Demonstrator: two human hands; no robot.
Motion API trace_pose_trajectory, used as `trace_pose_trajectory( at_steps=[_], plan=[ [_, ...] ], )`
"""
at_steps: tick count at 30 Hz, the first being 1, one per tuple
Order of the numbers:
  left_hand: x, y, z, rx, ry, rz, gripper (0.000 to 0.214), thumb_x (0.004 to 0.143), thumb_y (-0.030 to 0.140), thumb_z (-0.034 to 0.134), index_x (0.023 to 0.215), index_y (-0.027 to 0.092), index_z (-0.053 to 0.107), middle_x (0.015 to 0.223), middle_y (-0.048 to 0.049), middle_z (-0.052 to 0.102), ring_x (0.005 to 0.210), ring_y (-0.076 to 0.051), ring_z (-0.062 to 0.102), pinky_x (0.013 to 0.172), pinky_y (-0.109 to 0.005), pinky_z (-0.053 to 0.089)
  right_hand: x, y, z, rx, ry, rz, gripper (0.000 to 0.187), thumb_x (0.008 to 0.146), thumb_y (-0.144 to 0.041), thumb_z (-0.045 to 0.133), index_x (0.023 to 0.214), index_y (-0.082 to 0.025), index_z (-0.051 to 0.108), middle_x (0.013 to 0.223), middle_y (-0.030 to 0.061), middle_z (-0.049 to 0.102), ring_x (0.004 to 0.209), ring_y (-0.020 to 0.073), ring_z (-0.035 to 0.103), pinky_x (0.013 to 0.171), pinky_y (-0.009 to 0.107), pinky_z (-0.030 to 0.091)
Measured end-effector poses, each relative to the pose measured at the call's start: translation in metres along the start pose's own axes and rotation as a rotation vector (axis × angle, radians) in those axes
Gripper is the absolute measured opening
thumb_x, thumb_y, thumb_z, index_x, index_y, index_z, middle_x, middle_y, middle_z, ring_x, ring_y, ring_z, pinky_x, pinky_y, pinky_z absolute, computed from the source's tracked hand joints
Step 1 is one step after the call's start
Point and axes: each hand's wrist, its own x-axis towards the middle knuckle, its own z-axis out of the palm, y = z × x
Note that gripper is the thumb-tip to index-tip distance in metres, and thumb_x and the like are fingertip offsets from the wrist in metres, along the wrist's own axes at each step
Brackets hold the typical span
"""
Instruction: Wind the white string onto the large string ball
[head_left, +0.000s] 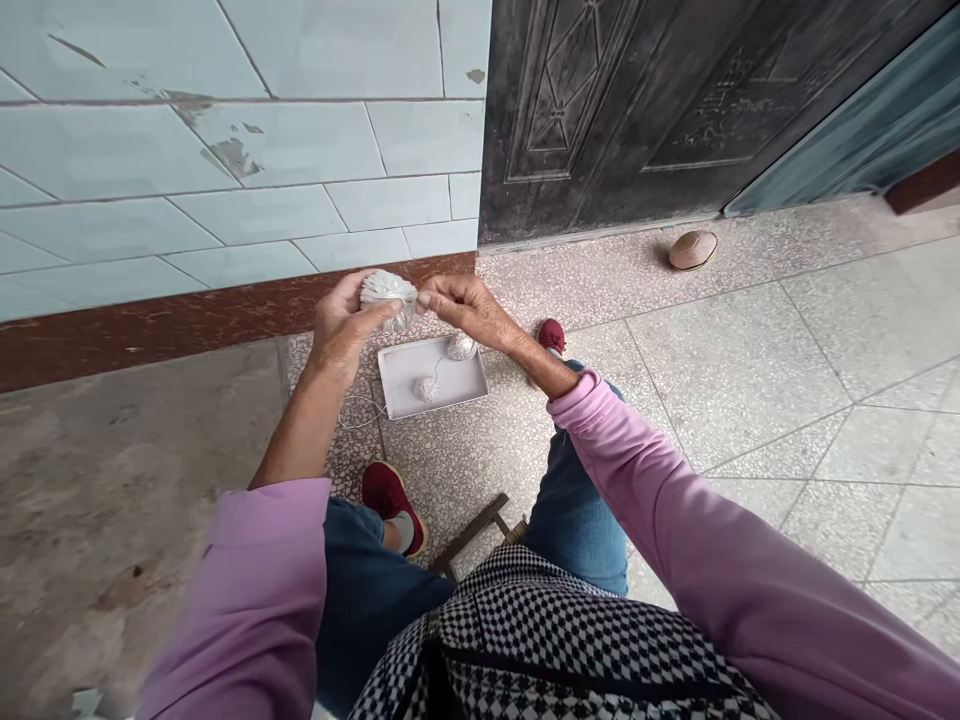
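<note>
Pale tiles point(247, 140) line the wall above a speckled floor point(480, 450). Over that floor, the white bundle point(386, 290) is held up between both hands, above and a little beyond a shallow tray point(401, 370). The left hand point(341, 325) grasps it from the side, thumb laid across it; the fingers of the right hand point(465, 305) pinch its narrow end. Exactly what they pinch is too small to tell.

If the left grip loosens while the right pulls, the strands could slip apart or fan out. Too hard a tug might tear one or pull the end free. In the tray, a round ball point(426, 388) and a second ball point(462, 346) seem joined by a strand, so moving either could tangle it. Loose thread point(354, 427) loops over the floor near the left shoe point(384, 492), where a shifted foot could snag it.
</note>
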Motion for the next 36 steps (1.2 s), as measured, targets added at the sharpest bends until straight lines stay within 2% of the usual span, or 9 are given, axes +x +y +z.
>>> trace_pose_trajectory(
  at_steps=[5,9,13,16,18,23,30,33,36],
  plan=[
    [-0.022,0.023,0.006,0.025,-0.286,-0.113,0.069,0.072,0.058,0.12,0.129,0.026,0.096,0.125,-0.0131,0.093,0.108,-0.033,0.087,0.087,-0.04,0.077,0.008,0.005,-0.007,0.019,0.136,0.002,0.055,0.13,-0.055,0.086,0.089,-0.024,0.069,0.081,-0.0003,0.059,0.081,0.0189,0.049,0.079,0.034,0.047],
    [-0.03,0.03,0.011,0.039,-0.374,-0.163,0.079,0.08,0.074,0.116,0.138,0.025,0.092,0.126,-0.0131,0.091,0.105,-0.031,0.088,0.079,-0.037,0.076,0.01,0.016,-0.005,0.069,0.137,-0.023,0.053,0.13,-0.051,0.085,0.088,-0.024,0.068,0.08,-0.0024,0.055,0.078,0.0174,0.044,0.075,0.033,0.043],
    [-0.033,0.028,0.018,0.061,-0.336,-0.138,0.076,0.078,0.081,0.115,0.124,0.024,0.093,0.11,-0.0097,0.088,0.095,-0.028,0.083,0.078,-0.036,0.073,0.01,0.02,-0.003,0.08,0.111,-0.053,0.054,0.126,-0.048,0.089,0.085,-0.025,0.063,0.081,-0.0021,0.053,0.08,0.0188,0.043,0.075,0.033,0.044],
    [-0.033,0.026,0.022,0.047,-0.324,-0.109,0.066,0.075,0.071,0.118,0.113,0.023,0.093,0.102,-0.0079,0.085,0.09,-0.027,0.079,0.08,-0.038,0.072,0.009,0.017,-0.004,0.027,0.094,0.01,0.05,0.118,-0.046,0.098,0.086,-0.027,0.065,0.083,0.0001,0.056,0.088,0.0242,0.048,0.078,0.035,0.049],
    [-0.033,0.025,0.024,-0.001,-0.333,-0.109,0.063,0.073,0.064,0.119,0.114,0.023,0.093,0.104,-0.0089,0.086,0.093,-0.028,0.08,0.084,-0.04,0.072,0.01,0.016,-0.005,0.009,0.096,0.032,0.049,0.119,-0.046,0.097,0.088,-0.027,0.065,0.085,0.0006,0.057,0.09,0.0253,0.049,0.079,0.036,0.05],
    [-0.031,0.026,0.027,-0.171,-0.331,-0.125,0.078,0.068,0.062,0.123,0.126,0.025,0.087,0.113,-0.012,0.085,0.106,-0.035,0.084,0.091,-0.045,0.073,0.018,0.024,-0.004,0.043,0.133,-0.02,0.057,0.134,-0.04,0.078,0.086,-0.027,0.05,0.085,-0.003,0.046,0.083,0.0193,0.041,0.079,0.033,0.043],
    [-0.019,0.034,0.023,-0.301,-0.219,-0.071,0.077,0.072,0.073,0.118,0.115,0.024,0.077,0.117,-0.0173,0.082,0.14,-0.05,0.078,0.114,-0.062,0.073,0.023,0.033,0.006,-0.073,0.054,0.061,0.044,0.136,-0.019,0.067,0.093,-0.024,0.058,0.087,-0.0038,0.052,0.089,0.0165,0.045,0.087,0.033,0.042],
    [-0.01,0.035,0.014,-0.371,-0.123,-0.045,0.083,0.065,0.067,0.125,0.111,0.023,0.072,0.129,-0.016,0.083,0.148,-0.045,0.072,0.125,-0.06,0.068,0.015,0.035,0.016,-0.148,-0.05,-0.001,0.044,0.136,-0.029,0.073,0.094,-0.023,0.062,0.09,-0.0024,0.059,0.091,0.0183,0.054,0.091,0.033,0.044],
    [-0.003,0.029,0.004,-0.391,-0.011,-0.037,0.087,0.058,0.061,0.13,0.108,0.024,0.07,0.13,-0.0115,0.084,0.146,-0.039,0.07,0.123,-0.054,0.067,0.004,0.033,0.028,-0.19,-0.152,-0.042,0.048,0.138,-0.043,0.072,0.095,-0.023,0.065,0.091,0.0,0.064,0.091,0.0212,0.059,0.091,0.035,0.046]
  ],
)
